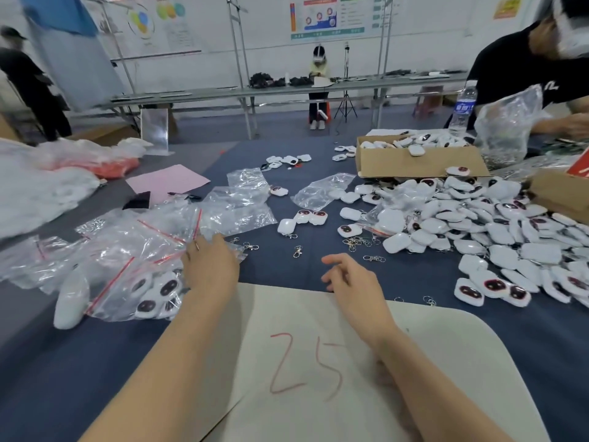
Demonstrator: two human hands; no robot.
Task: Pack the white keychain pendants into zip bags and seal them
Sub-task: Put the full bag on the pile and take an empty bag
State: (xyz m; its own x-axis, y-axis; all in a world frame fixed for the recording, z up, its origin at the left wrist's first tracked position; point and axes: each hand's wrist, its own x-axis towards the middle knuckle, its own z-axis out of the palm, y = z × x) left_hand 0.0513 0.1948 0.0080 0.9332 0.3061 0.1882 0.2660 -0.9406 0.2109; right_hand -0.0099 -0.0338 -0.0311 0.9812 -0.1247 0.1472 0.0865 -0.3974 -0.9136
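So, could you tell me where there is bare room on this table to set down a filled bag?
The blue cloth is bare between the left hand and right hand, short of the loose key rings, and at the near left below the zip bags. The cream board is mostly free. The pendant pile crowds the right.

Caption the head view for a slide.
Left hand at the zip bags; right hand hovers empty near the pendant pile on the blue table.
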